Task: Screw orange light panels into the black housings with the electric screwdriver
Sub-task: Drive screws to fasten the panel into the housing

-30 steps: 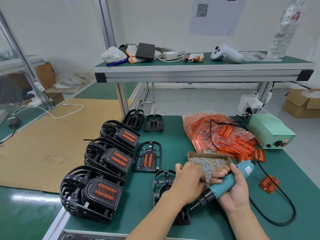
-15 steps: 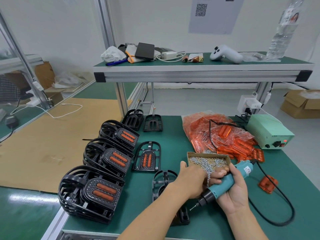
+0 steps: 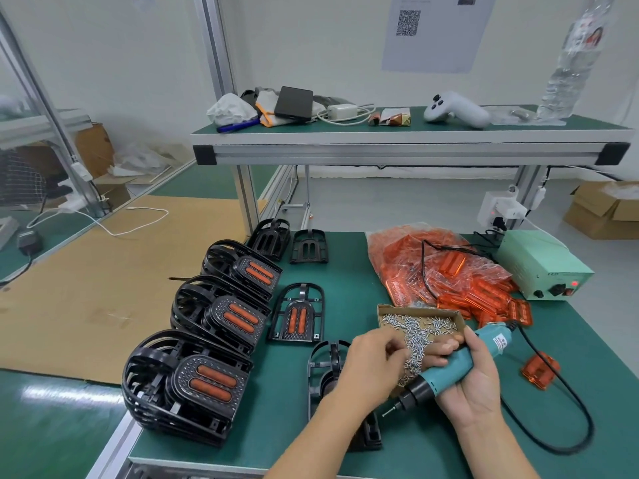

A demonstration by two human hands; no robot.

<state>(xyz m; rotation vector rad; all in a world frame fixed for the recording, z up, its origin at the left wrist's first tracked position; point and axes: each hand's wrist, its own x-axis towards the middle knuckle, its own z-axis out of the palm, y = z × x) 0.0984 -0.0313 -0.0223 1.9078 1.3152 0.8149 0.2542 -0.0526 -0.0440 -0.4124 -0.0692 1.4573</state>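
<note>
Teal plastic fills the right hand [image 3: 472, 385]: its fingers curl round the screwdriver [image 3: 449, 369], whose black nose and bit point down-left, just above the green surface [image 3: 345, 271]. The left hand [image 3: 371, 364] reaches over the near end of the cardboard tray [image 3: 420, 311] of screws [image 3: 415, 340], fingers bent toward the pile (whether they pinch a screw I cannot tell). Under the left wrist lies an open black housing [image 3: 326, 368], flat on the surface. Just beyond it sits a housing with orange panels [image 3: 298, 318] fitted. Three stacks of finished housings [image 3: 188, 385] stand along the left edge. The bag of orange panels [image 3: 446, 271] lies behind the tray, touching its far side, and one loose panel [image 3: 540, 371] rests right of the screwdriver's black cord [image 3: 553, 402]. A pale green power box [image 3: 543, 266] sits at the far right.
</note>
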